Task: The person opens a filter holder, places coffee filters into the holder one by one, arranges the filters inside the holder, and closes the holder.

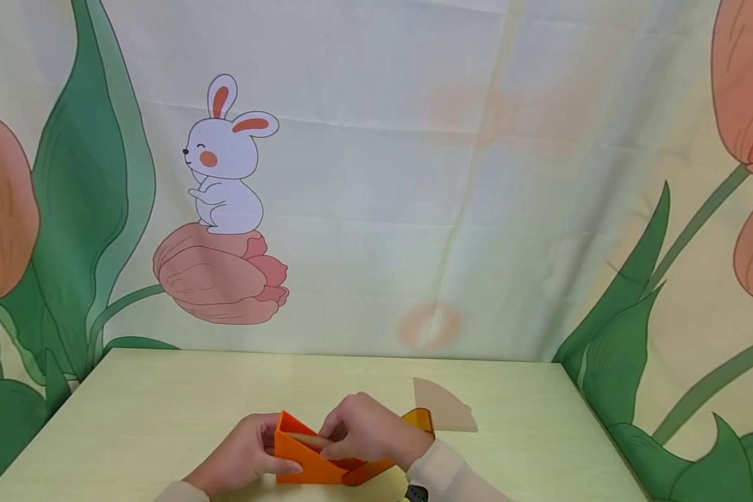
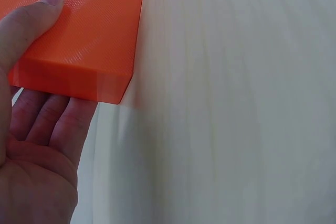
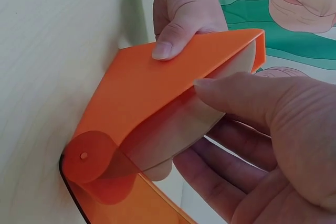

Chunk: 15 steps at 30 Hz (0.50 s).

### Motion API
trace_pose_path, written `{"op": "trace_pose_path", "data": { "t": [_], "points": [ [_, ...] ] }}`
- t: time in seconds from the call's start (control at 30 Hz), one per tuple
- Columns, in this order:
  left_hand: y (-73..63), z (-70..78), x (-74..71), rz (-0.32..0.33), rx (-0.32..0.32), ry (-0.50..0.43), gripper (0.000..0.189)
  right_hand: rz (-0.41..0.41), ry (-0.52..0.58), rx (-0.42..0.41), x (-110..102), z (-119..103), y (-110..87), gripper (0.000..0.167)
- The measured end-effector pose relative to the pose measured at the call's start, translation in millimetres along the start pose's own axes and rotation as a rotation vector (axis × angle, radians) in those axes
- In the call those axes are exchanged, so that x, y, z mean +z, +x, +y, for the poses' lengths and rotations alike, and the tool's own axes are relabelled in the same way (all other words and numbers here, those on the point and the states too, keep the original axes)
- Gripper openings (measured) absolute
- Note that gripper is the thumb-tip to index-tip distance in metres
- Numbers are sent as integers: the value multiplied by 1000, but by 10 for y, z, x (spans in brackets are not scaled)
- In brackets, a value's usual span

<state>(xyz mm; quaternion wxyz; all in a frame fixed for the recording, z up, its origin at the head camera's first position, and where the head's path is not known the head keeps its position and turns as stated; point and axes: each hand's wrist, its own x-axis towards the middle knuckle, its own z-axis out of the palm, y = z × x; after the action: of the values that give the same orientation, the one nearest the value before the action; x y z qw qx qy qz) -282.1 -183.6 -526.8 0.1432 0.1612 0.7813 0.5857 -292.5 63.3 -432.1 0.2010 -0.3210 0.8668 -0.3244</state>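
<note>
Currently, the left hand point(image 1: 245, 447) grips one end of an orange case point(image 1: 307, 468) at the near part of the pale surface point(image 1: 226, 383), its thumb laid on a broad face, while the right hand point(image 1: 369, 431) pinches a tan sheet point(image 3: 176, 124) between thumb and fingers, the sheet sitting partly inside the case's open edge. At the case's other end a translucent orange flap point(image 1: 420, 420) stands open from a round pivot, and just beyond it a tan fan-shaped piece point(image 1: 448, 410) lies flat on the surface.
</note>
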Motion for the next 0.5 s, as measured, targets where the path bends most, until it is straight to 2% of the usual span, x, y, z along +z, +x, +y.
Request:
{"op": "trace_pose_path", "data": {
  "t": [0.5],
  "points": [
    [-1,12,2,-6,11,-15,48,26,53,-20,-63,10,-5,13]
  ]
}}
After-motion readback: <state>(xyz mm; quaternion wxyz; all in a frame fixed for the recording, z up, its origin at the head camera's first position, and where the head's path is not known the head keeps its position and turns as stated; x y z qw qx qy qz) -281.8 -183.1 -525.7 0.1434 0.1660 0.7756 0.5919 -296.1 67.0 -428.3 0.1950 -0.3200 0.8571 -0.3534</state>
